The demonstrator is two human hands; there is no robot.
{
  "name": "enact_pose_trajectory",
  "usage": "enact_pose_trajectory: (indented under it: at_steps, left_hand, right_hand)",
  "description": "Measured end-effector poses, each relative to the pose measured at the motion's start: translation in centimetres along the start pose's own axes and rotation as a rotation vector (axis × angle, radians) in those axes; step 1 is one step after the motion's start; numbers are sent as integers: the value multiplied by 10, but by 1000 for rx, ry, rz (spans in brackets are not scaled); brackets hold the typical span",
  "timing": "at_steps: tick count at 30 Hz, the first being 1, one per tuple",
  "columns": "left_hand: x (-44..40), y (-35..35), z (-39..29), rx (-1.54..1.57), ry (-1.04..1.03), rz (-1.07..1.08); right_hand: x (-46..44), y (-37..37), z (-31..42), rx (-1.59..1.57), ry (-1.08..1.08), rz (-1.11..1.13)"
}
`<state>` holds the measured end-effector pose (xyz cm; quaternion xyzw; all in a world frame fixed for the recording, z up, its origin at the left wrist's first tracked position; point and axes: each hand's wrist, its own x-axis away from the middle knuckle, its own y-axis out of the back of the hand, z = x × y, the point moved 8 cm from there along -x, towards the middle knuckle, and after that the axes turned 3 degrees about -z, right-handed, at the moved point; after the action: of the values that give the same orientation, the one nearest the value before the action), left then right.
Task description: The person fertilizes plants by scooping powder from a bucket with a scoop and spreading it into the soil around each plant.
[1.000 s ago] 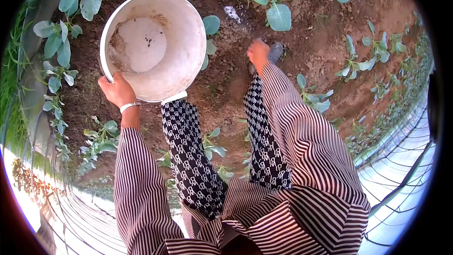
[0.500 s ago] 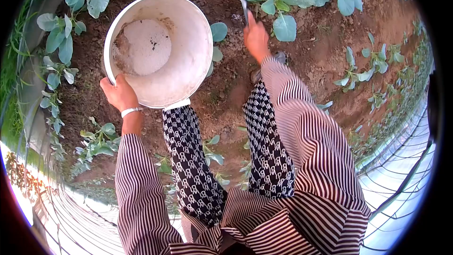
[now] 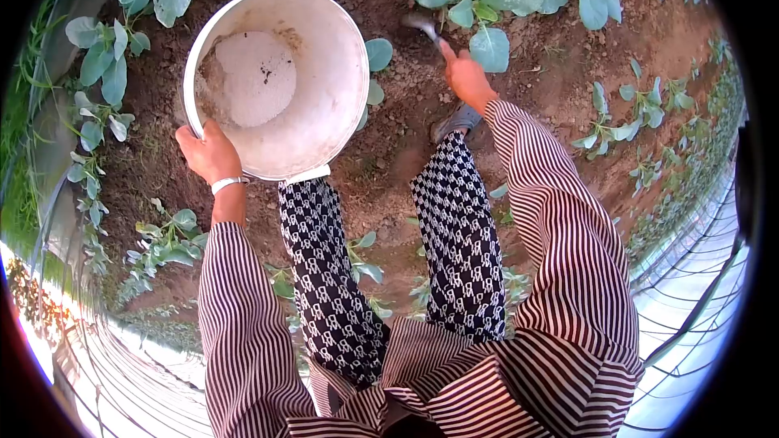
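My left hand [image 3: 210, 152] grips the rim of a white bucket [image 3: 324, 105], tilted so that its inside faces me. White granules [image 3: 256, 77] with a few dark specks lie at the bottom. My right hand [image 3: 467, 79] is closed round the handle of a metal spoon [image 3: 422, 26]. The spoon's bowl is over the soil, just left of the lower leaves of a broad-leaved plant [image 3: 489, 49]. Whether anything lies in the bowl is too blurred to tell.
Brown soil [image 3: 398, 146] runs under my feet, with a shoe [image 3: 458, 119] below my right hand. Leafy plants [image 3: 105, 57] grow along the left, and more seedlings [image 3: 645, 105] stand on the right. Pale sheeting [image 3: 690, 308] with dark lines curves round the lower right.
My right hand has moved right and slightly down, with the spoon now lower, beside the plant's leaves. The bucket has shifted slightly right and up in view, still in my left hand.
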<state>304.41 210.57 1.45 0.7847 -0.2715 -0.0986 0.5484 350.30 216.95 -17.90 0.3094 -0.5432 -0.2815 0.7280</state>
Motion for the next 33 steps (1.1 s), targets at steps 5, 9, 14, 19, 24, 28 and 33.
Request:
enact_pose_trajectory:
  at_steps: [5,9,14,19,24,28,33]
  left_hand:
    - [-1,-1,5,-38,-2,21]
    - [-2,0,4,-58,-35,-8]
    - [-1,1,-10,98,61,97]
    - [18,28,-42,221,83,60]
    - [47,65,-106,503,161,41]
    - [49,80,-131,608,235,32]
    - [43,29,-157,749,331,137]
  right_hand:
    - [-49,15,22,-116,-25,-204]
    - [-29,13,32,-62,2,-139]
    - [67,24,3,-224,-22,-9]
    - [142,55,-45,-658,105,-130]
    - [206,57,-144,-703,-83,-74]
    - [235,65,-215,-732,-212,-138]
    - [241,80,-252,-1186,-660,69]
